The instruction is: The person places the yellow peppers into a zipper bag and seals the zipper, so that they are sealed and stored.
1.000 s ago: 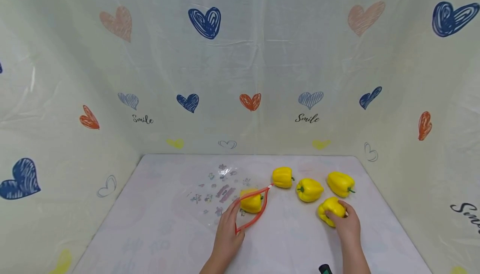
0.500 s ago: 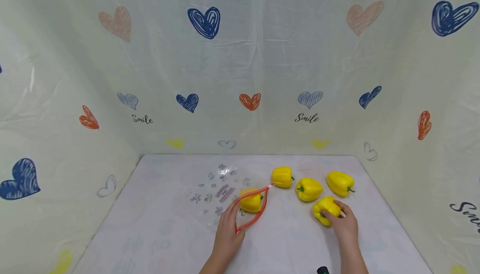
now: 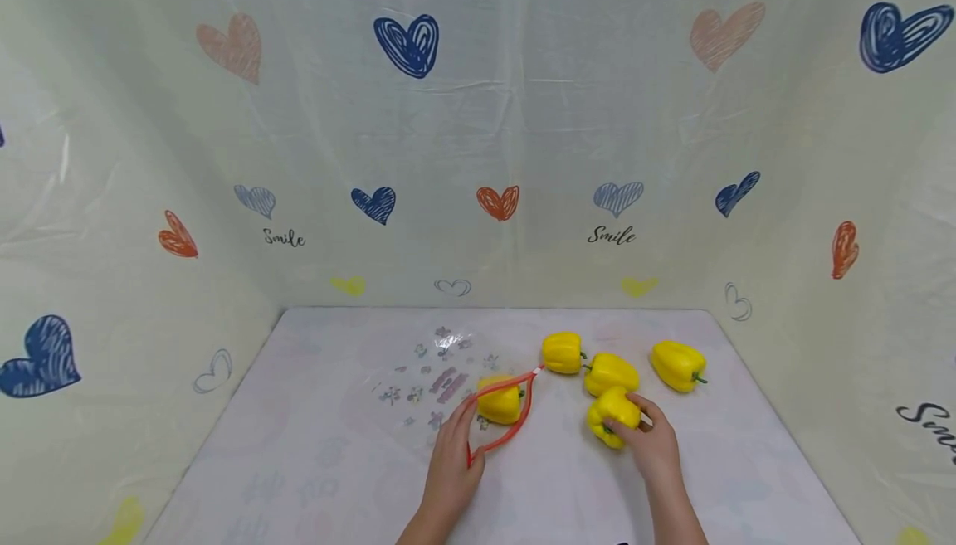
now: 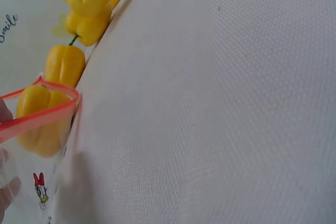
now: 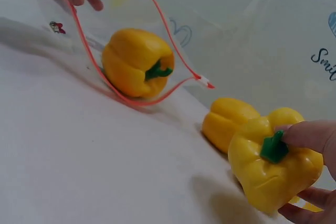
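A clear zip bag (image 3: pixel 426 371) with printed figures and a red rim lies on the table, its mouth spread toward the right. My left hand (image 3: pixel 452 466) grips the rim at the near side. One yellow pepper (image 3: pixel 499 401) is inside, near the mouth, its green stem facing out in the right wrist view. My right hand (image 3: pixel 654 447) pinches another yellow pepper (image 5: pixel 273 169) between thumb and fingers, to the right of the bag; in the right wrist view it appears raised off the table, stem toward the thumb.
Three more yellow peppers lie on the table: one (image 3: pixel 562 352) just beyond the bag's zip end, one (image 3: pixel 611 374) behind the held pepper, one (image 3: pixel 678 366) farther right. A dark object's tip (image 3: pixel 623 543) shows at the bottom edge. Patterned sheeting (image 3: pixel 515 130) surrounds the table.
My right hand has moved left with its pepper. The pepper behind it has shifted slightly left. My left hand and the bag have barely moved; the dark object has nearly left the view.
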Tool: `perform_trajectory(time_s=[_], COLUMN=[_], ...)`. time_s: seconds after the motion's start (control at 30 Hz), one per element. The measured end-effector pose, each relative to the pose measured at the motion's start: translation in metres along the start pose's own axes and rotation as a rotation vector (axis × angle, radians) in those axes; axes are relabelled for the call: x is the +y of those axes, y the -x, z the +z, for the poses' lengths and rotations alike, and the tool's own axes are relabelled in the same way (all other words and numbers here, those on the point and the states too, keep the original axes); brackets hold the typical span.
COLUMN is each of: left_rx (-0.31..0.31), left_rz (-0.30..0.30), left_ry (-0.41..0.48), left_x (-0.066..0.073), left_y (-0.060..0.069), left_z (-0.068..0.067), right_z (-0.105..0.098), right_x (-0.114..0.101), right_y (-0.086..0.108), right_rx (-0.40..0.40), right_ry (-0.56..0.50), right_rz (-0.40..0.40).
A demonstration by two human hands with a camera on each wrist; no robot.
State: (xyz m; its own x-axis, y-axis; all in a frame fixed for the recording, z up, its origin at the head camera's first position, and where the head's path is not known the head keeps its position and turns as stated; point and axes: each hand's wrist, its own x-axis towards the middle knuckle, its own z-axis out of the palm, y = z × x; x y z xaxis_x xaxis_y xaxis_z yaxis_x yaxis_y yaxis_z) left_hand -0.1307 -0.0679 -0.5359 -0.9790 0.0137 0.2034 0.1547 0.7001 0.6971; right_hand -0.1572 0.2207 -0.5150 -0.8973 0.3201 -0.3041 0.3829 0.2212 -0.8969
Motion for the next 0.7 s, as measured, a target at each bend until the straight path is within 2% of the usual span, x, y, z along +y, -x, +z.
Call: perform_trajectory(time_s=[0.23, 0.47, 0.7], left_rx=[-0.013, 0.006, -0.003], left_rz=[0.005, 0.053, 0.033], left_ry=[-0.01, -0.01, -0.023], left_x=[-0.001, 0.001, 0.001], left_y=[0.0, 0.002, 0.002], left_z=[0.0, -0.003, -0.002], right_z=[0.015, 0.035, 0.055], right_x=[-0.008, -0.013, -0.013], right_y=[0.011, 0.023, 0.03], right_rx=[-0.035, -0.085, -0.114], right_ry=[-0.001, -0.03, -0.014], right_rz=[-0.018, -0.06, -0.081])
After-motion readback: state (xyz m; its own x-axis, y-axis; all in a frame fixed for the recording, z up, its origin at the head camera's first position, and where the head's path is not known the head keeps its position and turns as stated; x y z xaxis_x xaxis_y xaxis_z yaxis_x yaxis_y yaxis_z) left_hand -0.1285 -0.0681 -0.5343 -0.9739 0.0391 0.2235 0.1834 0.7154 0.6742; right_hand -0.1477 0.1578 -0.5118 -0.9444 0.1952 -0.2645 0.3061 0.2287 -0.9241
